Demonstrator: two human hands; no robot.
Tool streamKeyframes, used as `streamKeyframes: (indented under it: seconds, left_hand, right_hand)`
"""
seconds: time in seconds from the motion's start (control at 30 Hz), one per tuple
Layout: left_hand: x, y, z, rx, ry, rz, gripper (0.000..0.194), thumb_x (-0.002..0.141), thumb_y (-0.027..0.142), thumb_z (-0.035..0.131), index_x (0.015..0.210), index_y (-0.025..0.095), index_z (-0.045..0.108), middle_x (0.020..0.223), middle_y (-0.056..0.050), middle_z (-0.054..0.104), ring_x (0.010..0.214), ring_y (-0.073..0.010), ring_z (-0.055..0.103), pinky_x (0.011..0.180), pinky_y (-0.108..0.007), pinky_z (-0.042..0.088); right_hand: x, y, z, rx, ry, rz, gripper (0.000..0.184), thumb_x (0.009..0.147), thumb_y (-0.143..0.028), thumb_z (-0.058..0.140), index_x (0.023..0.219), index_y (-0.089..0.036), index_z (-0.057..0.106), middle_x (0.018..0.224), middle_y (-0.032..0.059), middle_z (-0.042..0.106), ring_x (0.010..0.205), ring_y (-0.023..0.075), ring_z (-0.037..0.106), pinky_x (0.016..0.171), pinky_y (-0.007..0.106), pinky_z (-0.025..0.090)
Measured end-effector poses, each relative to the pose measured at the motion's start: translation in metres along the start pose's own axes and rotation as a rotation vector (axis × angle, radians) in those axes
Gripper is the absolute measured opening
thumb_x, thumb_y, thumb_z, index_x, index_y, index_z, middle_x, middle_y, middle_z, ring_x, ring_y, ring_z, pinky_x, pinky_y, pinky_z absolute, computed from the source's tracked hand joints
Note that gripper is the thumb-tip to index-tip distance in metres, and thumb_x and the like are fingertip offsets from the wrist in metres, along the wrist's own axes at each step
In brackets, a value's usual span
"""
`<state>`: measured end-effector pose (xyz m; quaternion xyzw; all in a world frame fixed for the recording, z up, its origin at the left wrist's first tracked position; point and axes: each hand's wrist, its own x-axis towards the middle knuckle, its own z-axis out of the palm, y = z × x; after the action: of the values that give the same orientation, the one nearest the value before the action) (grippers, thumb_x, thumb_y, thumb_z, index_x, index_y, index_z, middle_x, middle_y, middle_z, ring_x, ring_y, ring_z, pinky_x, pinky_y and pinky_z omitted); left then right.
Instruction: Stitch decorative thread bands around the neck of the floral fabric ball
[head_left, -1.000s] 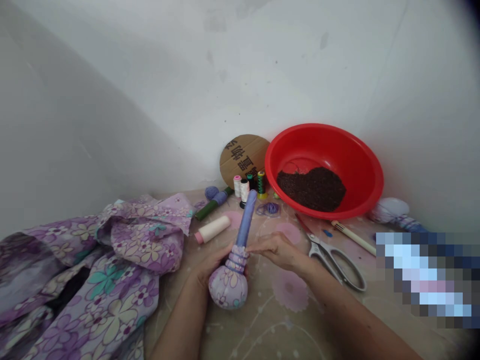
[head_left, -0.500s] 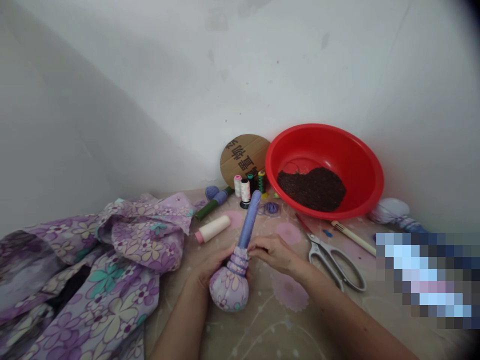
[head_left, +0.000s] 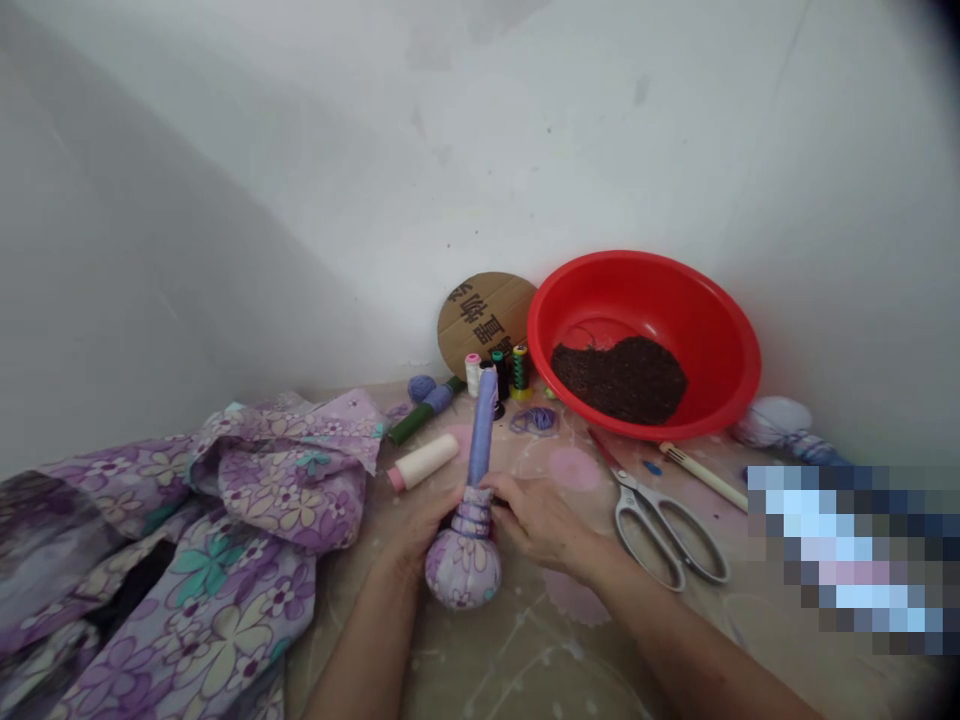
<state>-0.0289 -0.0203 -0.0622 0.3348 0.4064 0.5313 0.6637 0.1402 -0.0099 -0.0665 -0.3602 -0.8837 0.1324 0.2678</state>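
A stick wrapped in purple yarn or cord stands at a slight tilt, with a round floral cloth head at its lower end. Purple cord circles the gathered cloth neck several times. My left hand is closed around the neck from the left, its fingers partly hidden behind it. On the other side, my right hand presses thumb and fingers against the top edge of the cloth, where it meets the stick. Any loose cord end between those fingers is too small to make out.
Floral fabric lies heaped at left. Behind are thread spools, a white thread cone, a green stick, purple yarn and a cardboard disc. At right are a red basin holding dark grains and scissors.
The stick has become more upright, its top moving left. My right hand has shifted slightly left, its fingers now closer against the top edge of the cloth.
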Motion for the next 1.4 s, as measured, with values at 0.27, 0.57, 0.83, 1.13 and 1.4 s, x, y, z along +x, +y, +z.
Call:
streamKeyframes:
  seconds: [0.27,0.57,0.83,1.13,1.4]
  left_hand:
    - [0.007,-0.004,-0.013,0.041,-0.086,-0.021,0.026,0.063,0.031,0.076,0.082,0.014,0.070,0.072,-0.008,0.072,0.083,-0.0236,0.067,0.074,-0.033,0.052]
    - [0.005,-0.006,-0.008,-0.008,-0.066,-0.036,0.026,0.063,0.028,0.077,0.082,0.013,0.070,0.074,-0.007,0.071,0.081,-0.0210,0.066,0.075,-0.030,0.050]
    - [0.002,-0.007,0.001,-0.059,-0.049,-0.027,0.024,0.068,0.033,0.073,0.083,0.014,0.070,0.076,-0.006,0.070,0.081,-0.0189,0.064,0.076,-0.029,0.048]
    - [0.001,-0.004,0.003,0.011,-0.087,0.004,0.017,0.070,0.030,0.071,0.081,0.016,0.069,0.078,-0.004,0.070,0.082,-0.0176,0.064,0.079,-0.027,0.047]
    - [0.005,-0.007,-0.001,0.032,-0.032,-0.012,0.019,0.070,0.034,0.070,0.069,0.015,0.066,0.068,-0.006,0.069,0.070,-0.0189,0.065,0.067,-0.028,0.049]
  right_hand:
    - [-0.002,0.002,0.009,-0.116,0.221,-0.043,0.020,0.090,-0.019,0.041,0.101,-0.017,0.058,0.086,0.0068,0.065,0.070,0.0167,0.060,0.060,0.026,0.044]
    - [0.000,0.004,0.018,-0.220,0.441,-0.162,0.029,0.094,-0.025,0.039,0.087,-0.018,0.066,0.073,0.0051,0.057,0.060,0.0137,0.053,0.056,0.024,0.042]
    - [0.003,0.010,0.024,-0.191,0.436,-0.113,0.032,0.095,-0.026,0.037,0.082,-0.017,0.064,0.073,0.0051,0.057,0.059,0.0137,0.053,0.056,0.025,0.041]
    - [0.005,0.015,0.019,-0.378,0.403,-0.282,0.025,0.093,-0.019,0.039,0.082,-0.018,0.061,0.074,0.0058,0.057,0.065,0.0154,0.052,0.057,0.026,0.041]
    - [0.005,-0.009,0.012,0.742,0.366,0.002,0.022,0.094,-0.033,0.035,0.082,-0.021,0.049,0.061,-0.0019,0.056,0.050,0.0122,0.056,0.048,0.024,0.047]
